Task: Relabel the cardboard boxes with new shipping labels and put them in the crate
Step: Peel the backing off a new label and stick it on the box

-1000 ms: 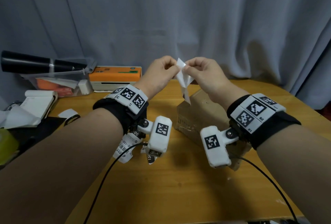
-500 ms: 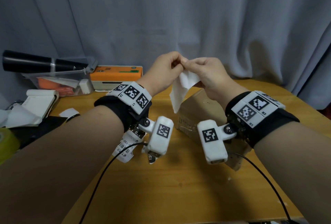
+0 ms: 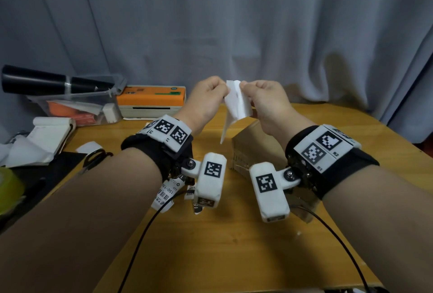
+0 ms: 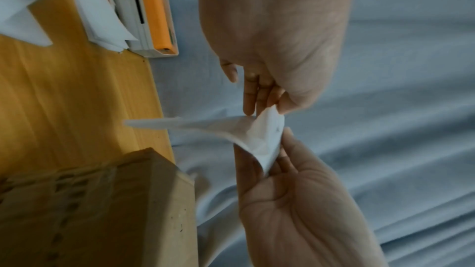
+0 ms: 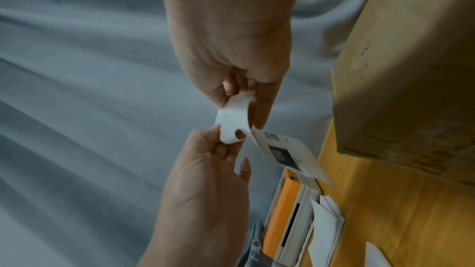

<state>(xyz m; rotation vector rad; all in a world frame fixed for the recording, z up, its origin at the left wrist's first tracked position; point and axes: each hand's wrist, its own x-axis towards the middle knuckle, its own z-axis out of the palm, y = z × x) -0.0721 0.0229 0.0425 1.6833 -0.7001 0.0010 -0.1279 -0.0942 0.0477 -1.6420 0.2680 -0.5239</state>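
A white paper shipping label (image 3: 237, 103) with blurred, unreadable black print hangs above the brown cardboard box (image 3: 255, 147) on the wooden table (image 3: 222, 246), pinched by left hand (image 3: 206, 100) and right hand (image 3: 267, 103); the tag near the left wrist seemingly reads "150-150".

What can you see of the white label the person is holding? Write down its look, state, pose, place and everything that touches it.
The label is thin white paper, seemingly in two layers parting near its top. It is held in the air above the cardboard box, touching neither box nor table. The left hand and right hand each pinch an upper edge; the rest hangs curled, tapering downward. The right wrist view shows dark print on one face, too blurred to read.
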